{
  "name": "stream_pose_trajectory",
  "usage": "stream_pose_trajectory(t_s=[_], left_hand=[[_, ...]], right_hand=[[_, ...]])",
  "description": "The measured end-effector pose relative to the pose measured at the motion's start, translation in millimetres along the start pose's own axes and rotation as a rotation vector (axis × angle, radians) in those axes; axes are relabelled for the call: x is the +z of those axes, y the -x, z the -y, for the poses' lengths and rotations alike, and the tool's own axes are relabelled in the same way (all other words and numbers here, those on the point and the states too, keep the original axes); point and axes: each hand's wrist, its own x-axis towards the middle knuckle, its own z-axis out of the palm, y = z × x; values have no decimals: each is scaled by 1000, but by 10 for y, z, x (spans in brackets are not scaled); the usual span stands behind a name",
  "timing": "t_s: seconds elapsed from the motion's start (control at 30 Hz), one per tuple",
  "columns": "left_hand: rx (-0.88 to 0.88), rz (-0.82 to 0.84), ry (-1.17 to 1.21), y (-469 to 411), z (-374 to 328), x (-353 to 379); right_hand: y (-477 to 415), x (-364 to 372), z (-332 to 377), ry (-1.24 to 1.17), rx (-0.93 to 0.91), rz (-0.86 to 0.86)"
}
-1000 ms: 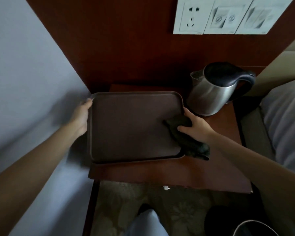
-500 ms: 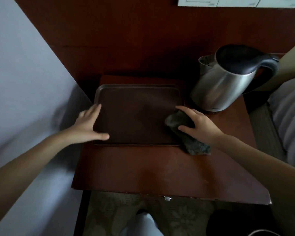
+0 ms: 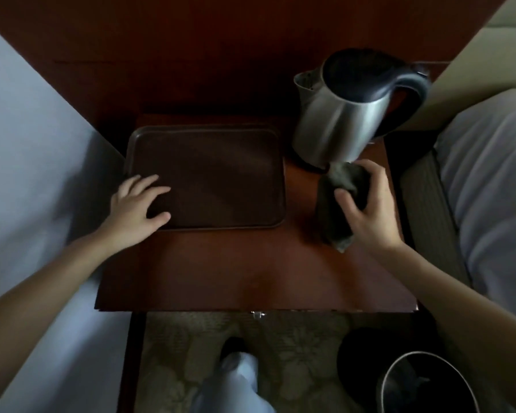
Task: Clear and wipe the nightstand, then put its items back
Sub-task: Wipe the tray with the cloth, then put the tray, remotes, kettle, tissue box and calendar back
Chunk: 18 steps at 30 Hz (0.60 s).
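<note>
Rests the left hand [image 3: 137, 204] flat on the near left end of the brown tray [image 3: 221, 174], fingers straight and spread, thumb along the tray's near rim, grasping nothing. Grips a dark grey cloth [image 3: 344, 177] in the right hand [image 3: 370, 213], to the right of the tray and clear of its rim, with fingers curled over the bunched top and thumb pressed on its side, and with the loose tail trailing toward the near side. Has the tray lying flat on the reddish wooden nightstand [image 3: 251, 263], set toward the far left of the top. Has a steel electric kettle [image 3: 340, 123] with black lid and handle upright just right of the tray's far right corner, spout turned toward the tray, handle away from it. Holds the bunched cloth right at the foot of the kettle; cannot tell whether touching. Beyond the tray, dark wood panelling [image 3: 191, 55]; left of it, a pale wall [image 3: 27, 144]; well right of it, past the kettle, white bedding [image 3: 489, 174]. Nearer than the tray, below the nightstand's front edge, patterned carpet [image 3: 191, 338], a pale trouser leg [image 3: 236, 380], and off to the right a round bin [image 3: 423, 386] with a metal rim.
</note>
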Motion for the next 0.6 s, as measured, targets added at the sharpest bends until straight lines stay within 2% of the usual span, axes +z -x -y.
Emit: stream_pose_trajectory(t_s=[0.1,0.13,0.17,0.23,0.27,0.3,0.37,0.47,0.6], left_hand=[[133,47,43,119,-439,151],[171,80,45,142,-565,209],[200,103,47,157,-670,270],[243,101,67,176,-813,368],[263,80,80,180,-854,404],[282,55,88,180,-881,435],[294,17,96,192,-908,466],[270,1,66,224,-999,440],[325,24,49,330,-1375,278]], right_hand=[[48,-187,-367,351,235,244],[74,-236,-420,468,261,281],[102,-268,-442,556,194,263],[151,-283,-455,708,-127,258],[162,-264,-465,769,-247,307],[160,-237,-473,790,-266,387],[144,-171,-461,745,-167,477],[145,-132,-494,791,-167,499],[162,-303,-458,816,-127,537]])
